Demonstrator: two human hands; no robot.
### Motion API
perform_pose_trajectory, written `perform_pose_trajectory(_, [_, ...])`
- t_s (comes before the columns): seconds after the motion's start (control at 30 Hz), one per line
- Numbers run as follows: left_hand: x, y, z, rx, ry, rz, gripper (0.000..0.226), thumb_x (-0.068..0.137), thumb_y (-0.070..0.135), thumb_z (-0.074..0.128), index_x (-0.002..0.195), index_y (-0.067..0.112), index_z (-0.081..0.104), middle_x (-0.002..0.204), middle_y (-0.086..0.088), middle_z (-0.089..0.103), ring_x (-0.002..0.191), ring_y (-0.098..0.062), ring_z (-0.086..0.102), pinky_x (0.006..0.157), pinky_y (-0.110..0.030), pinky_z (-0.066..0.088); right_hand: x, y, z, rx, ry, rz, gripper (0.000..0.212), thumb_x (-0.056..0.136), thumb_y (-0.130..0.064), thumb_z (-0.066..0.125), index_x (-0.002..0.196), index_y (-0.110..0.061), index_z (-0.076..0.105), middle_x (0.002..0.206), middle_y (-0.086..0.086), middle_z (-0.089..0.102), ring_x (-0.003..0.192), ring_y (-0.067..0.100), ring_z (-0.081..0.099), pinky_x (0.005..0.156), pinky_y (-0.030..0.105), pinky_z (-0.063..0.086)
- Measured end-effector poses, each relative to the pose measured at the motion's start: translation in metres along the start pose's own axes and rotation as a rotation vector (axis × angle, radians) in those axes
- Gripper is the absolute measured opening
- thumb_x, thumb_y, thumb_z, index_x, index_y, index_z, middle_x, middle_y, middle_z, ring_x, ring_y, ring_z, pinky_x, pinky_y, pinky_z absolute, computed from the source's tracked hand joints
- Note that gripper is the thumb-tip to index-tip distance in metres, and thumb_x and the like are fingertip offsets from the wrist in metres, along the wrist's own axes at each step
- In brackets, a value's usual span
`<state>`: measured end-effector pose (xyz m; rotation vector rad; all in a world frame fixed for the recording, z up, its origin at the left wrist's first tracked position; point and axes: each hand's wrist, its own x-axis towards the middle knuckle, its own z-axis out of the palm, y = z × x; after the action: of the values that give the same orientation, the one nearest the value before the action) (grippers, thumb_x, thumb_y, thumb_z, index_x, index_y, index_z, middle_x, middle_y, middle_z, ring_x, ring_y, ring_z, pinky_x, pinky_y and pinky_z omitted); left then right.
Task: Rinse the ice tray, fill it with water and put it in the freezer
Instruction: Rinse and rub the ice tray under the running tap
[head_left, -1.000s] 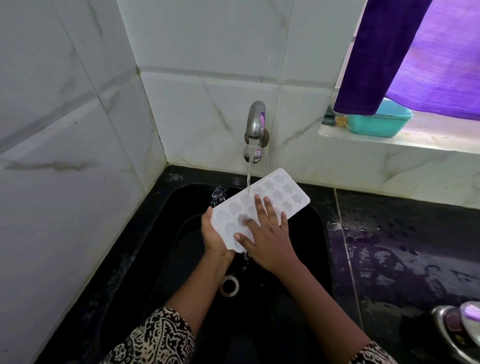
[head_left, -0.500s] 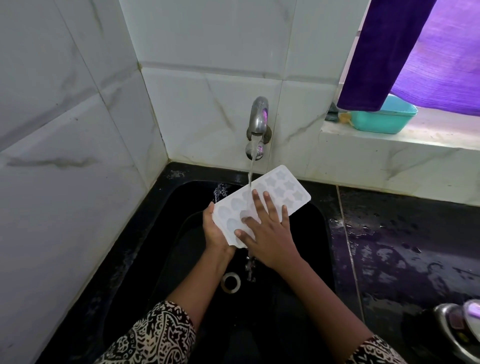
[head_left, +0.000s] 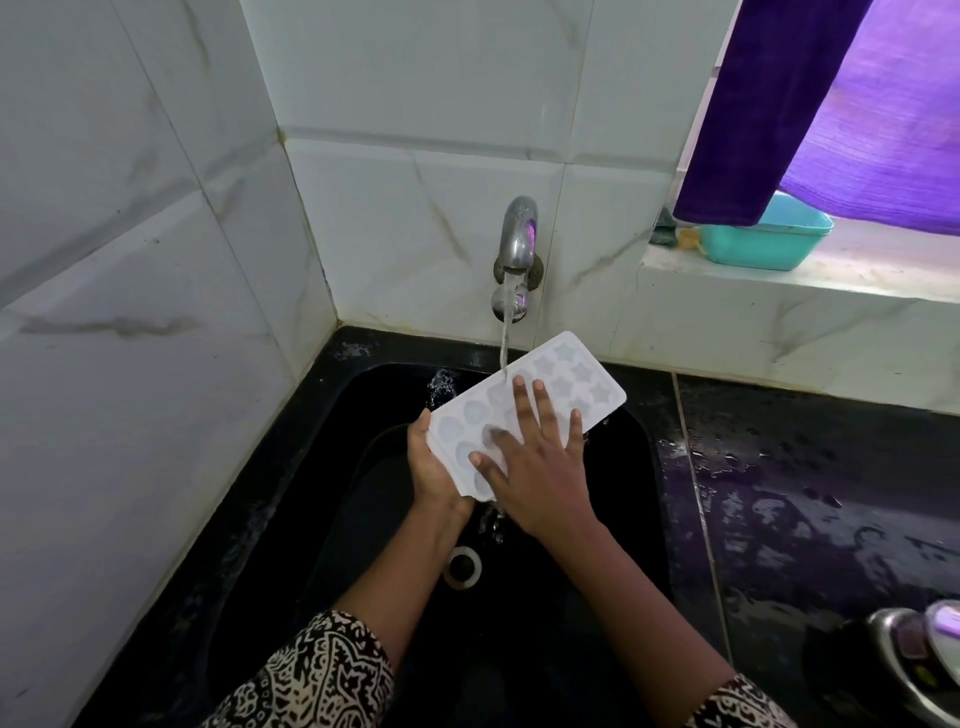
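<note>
1. Here, you are holding the ice tray (head_left: 574, 376) over the black sink (head_left: 641, 467). It is tilting, with the star-moulded far end raised toward the wall and the near end sitting lower between your hands.
2. Water (head_left: 503, 348) is running from the steel tap (head_left: 517, 236) onto the tray's upper face, just beyond your right fingertips. It is dripping off the low corner above the drain (head_left: 464, 564).
3. Your left hand (head_left: 434, 470) is gripping the tray's near left end, wrapping round the edge. The fingers underneath are hidden.
4. Your right hand (head_left: 543, 470) is lying flat on top of the tray, fingers straight and spread over the round moulds, pressing but grasping nothing.
5. Patterned black-and-cream sleeves (head_left: 322, 675) are showing at both forearms.
6. A wet black tabletop (head_left: 831, 493) is stretching to the right of the sink. A shiny metal item (head_left: 924, 654) is sitting at the lower right corner, too cropped to name.
7. White marbled tiles (head_left: 156, 260) are covering the walls behind and to the left. A teal tub (head_left: 763, 241) is resting on the window ledge (head_left: 779, 293), partly under a purple curtain (head_left: 779, 104).
</note>
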<state>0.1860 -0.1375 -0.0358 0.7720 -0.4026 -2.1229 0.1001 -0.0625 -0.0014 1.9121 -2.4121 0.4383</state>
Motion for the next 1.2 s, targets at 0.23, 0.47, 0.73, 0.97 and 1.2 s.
perform_pose_trajectory(0.23, [-0.002,0.004,-0.004,-0.011,-0.015,0.004,0.071,0.091,0.055,0.031,0.132,0.001,0.053,0.131,-0.027,0.057,0.114,-0.041,0.056,0.104,-0.049,0.040,0.000,0.005,-0.001,-0.010,-0.096,-0.057,0.075,0.081,-0.066,0.001,0.125,-0.035,0.053,0.151,-0.005,-0.026,0.136,0.013,-0.033,0.109,0.050,-0.019])
perform_pose_trajectory(0.47, [-0.001,0.005,0.005,-0.015,-0.019,0.019,0.067,0.092,0.054,0.029,0.123,0.002,0.060,0.119,-0.024,0.065,0.103,-0.036,0.064,0.092,-0.044,0.048,-0.002,-0.001,0.006,0.002,-0.013,-0.060,0.073,0.085,-0.065,0.010,0.128,-0.027,0.054,0.159,-0.001,-0.009,0.143,0.016,-0.020,0.112,0.051,-0.011])
perform_pose_trajectory(0.73, [-0.001,-0.002,-0.003,-0.032,0.029,0.020,0.069,0.092,0.053,0.029,0.127,0.002,0.058,0.122,-0.024,0.063,0.106,-0.037,0.063,0.101,-0.046,0.043,-0.002,0.000,0.014,-0.012,0.014,-0.071,0.067,0.087,-0.064,0.015,0.118,-0.026,0.060,0.159,0.001,-0.006,0.145,0.018,-0.015,0.111,0.051,-0.011])
perform_pose_trajectory(0.97, [0.001,-0.007,-0.004,-0.051,0.014,0.010,0.075,0.082,0.056,0.040,0.133,0.003,0.054,0.133,-0.026,0.055,0.121,-0.042,0.052,0.111,-0.052,0.033,0.003,0.006,0.012,-0.012,0.048,-0.016,0.063,0.088,-0.063,0.016,0.106,-0.029,0.065,0.159,0.004,0.000,0.146,0.020,-0.011,0.111,0.052,-0.012])
perform_pose_trajectory(1.2, [0.001,-0.004,-0.005,-0.050,0.048,0.017,0.069,0.091,0.054,0.030,0.127,0.002,0.057,0.126,-0.025,0.060,0.113,-0.041,0.057,0.105,-0.049,0.038,0.003,0.015,0.005,0.011,-0.101,-0.074,0.074,0.080,-0.066,0.002,0.124,-0.036,0.053,0.150,-0.006,-0.027,0.136,0.014,-0.033,0.109,0.049,-0.018])
